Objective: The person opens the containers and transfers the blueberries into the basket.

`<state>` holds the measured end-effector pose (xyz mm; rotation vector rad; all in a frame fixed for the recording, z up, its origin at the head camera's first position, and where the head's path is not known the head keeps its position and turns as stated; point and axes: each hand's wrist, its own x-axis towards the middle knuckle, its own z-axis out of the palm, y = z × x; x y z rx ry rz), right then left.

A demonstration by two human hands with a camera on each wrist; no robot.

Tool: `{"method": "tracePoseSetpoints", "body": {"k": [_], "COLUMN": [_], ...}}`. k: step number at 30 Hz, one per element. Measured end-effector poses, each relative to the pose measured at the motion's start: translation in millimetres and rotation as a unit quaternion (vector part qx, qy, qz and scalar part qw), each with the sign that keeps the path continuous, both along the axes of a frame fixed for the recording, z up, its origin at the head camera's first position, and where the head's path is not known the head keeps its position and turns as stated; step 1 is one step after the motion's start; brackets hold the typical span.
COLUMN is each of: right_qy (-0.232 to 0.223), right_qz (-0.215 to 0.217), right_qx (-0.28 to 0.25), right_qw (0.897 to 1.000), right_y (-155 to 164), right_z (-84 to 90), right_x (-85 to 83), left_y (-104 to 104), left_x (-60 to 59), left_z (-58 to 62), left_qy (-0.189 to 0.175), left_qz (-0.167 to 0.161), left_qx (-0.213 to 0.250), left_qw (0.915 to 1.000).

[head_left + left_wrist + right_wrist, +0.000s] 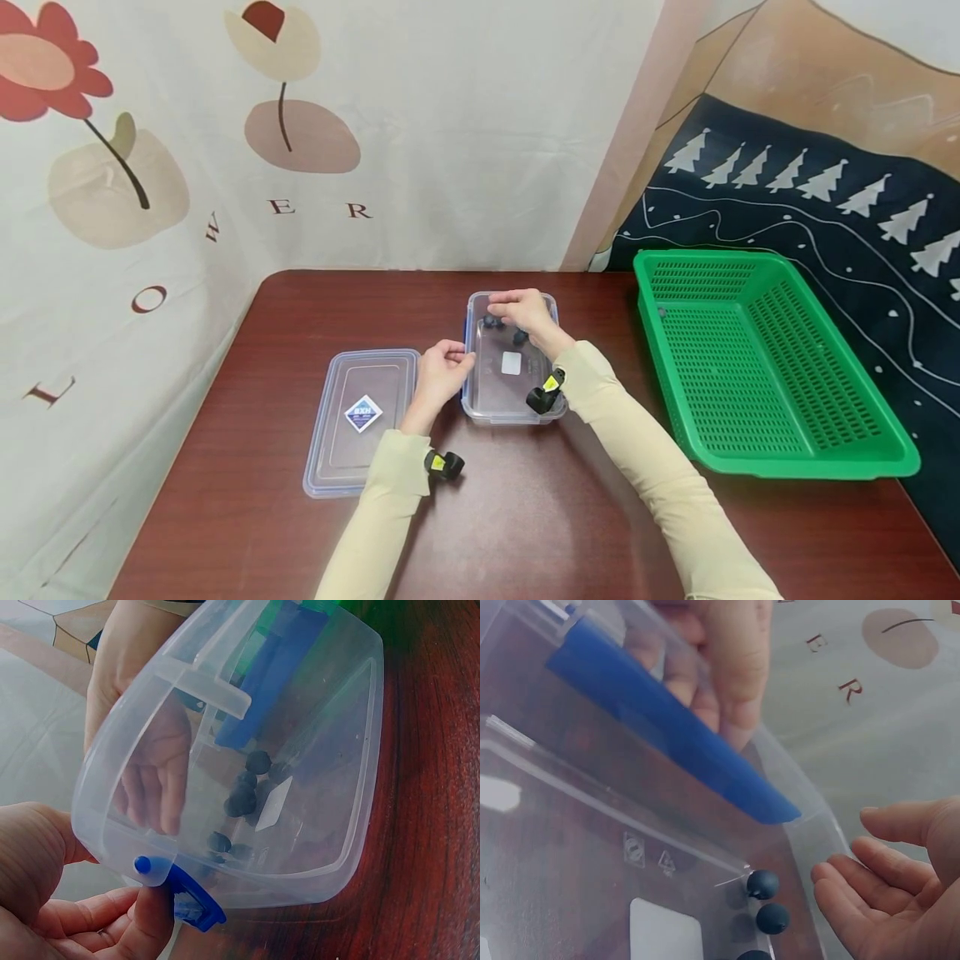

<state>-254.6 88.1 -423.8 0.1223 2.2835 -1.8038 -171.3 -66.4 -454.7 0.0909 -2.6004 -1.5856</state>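
A clear plastic container point(491, 392) with blue latches point(667, 720) stands on the table. Several dark blueberries point(763, 885) lie on its bottom near a white label point(511, 363). At its left side my left hand point(442, 371) pinches the wall beside a blue latch, thumb and fingers showing in the left wrist view point(82, 900). Over the far end of the container is my right hand point(525, 310), its fingers loosely extended and the palm bare in the right wrist view. A clear lid point(337, 450) with a blue-edged rim lies flat to the left, partly behind my left forearm.
A green slotted basket point(787, 462) stands on the table's right side, with one small purplish round thing point(662, 312) at its left wall. Printed cloths point(465, 150) hang behind the brown table point(525, 517).
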Motion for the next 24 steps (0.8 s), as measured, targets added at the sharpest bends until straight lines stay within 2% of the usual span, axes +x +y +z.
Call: {"method": "tracePoseSetpoints", "body": {"k": [13,24], "right_qy": [-0.009,0.020], "right_qz": [-0.001,0.008], "right_qx": [0.062,0.160], "right_qw": [0.998,0.987], "right_y": [-5,-12], "right_z": [-9.1,-16.0], "right_x": [-7.3,-7.8], "left_y": [1,0], "left_x": [-0.6,0.3], "left_z": [0.4,-0.2], "left_qy": [0.000,0.006], "left_qz": [-0.002,-0.006], "left_qx": [0.002,-0.004], "left_qw": [1.0000,1.0000]}}
